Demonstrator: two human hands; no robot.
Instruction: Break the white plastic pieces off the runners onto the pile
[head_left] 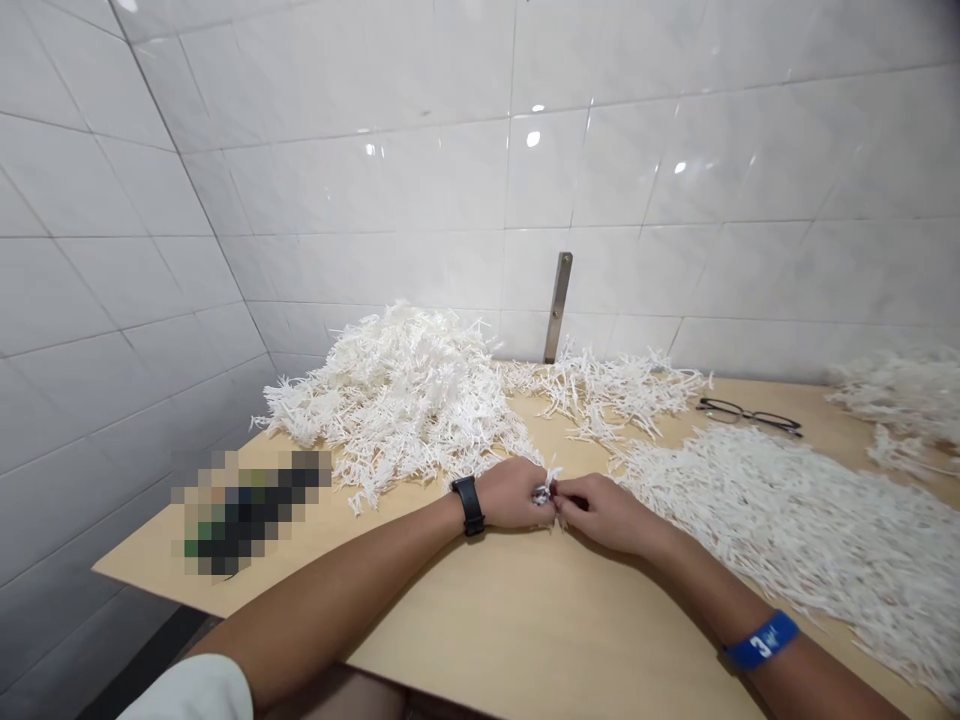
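My left hand (514,492), with a black watch on the wrist, is closed around a small bunch of thin white strips (553,478). Their ends poke out past the fingers. My right hand (606,508) meets it from the right, thumb and fingertips pinched together at the strips beside the left fist. What exactly the right fingertips grip is too small to make out. Just beyond the left hand rises a tall, loose heap of white strips (420,390). Right of the right hand spreads a flatter layer of white strips (787,520).
The wooden tabletop (480,620) meets a tiled wall (420,190). A metal bar (557,308) stands against the wall. More strips (615,385) lie at the back, near eyeglasses (750,415). Pixelation hides a dark item (251,515) at left. Another pile (907,390) sits far right.
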